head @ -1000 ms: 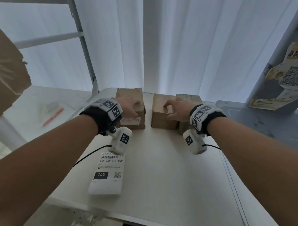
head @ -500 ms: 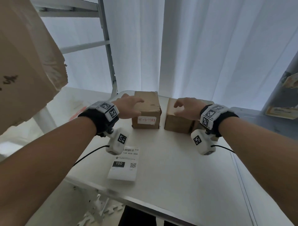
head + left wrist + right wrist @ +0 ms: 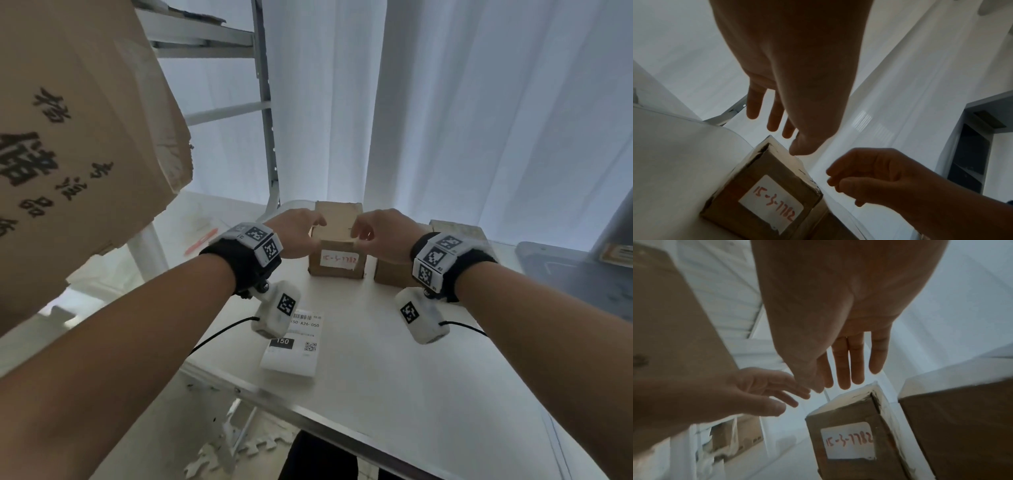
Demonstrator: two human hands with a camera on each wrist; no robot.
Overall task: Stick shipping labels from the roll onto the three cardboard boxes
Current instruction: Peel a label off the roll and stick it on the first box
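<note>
Three cardboard boxes stand at the back of the white table (image 3: 394,394). The left box (image 3: 337,236) (image 3: 764,177) (image 3: 846,415) bears a white sticker with red handwriting. The middle box (image 3: 387,277) (image 3: 962,426) is largely hidden by my right wrist, and the third box (image 3: 455,228) lies behind it. My left hand (image 3: 298,233) (image 3: 774,128) and right hand (image 3: 376,236) (image 3: 838,381) hover on either side of the left box's top, fingers extended, holding nothing. The printed labels (image 3: 294,349) lie flat on the table below my left wrist.
A large printed carton (image 3: 68,154) hangs close at the upper left. A metal shelf frame (image 3: 265,120) and white curtains stand behind the table. A red pen (image 3: 200,238) lies on the left surface. A grey surface (image 3: 565,274) adjoins on the right.
My right hand has moved left from the middle box to the left box. My left hand stays beside that box. The head view has shifted, bringing the big carton into view.
</note>
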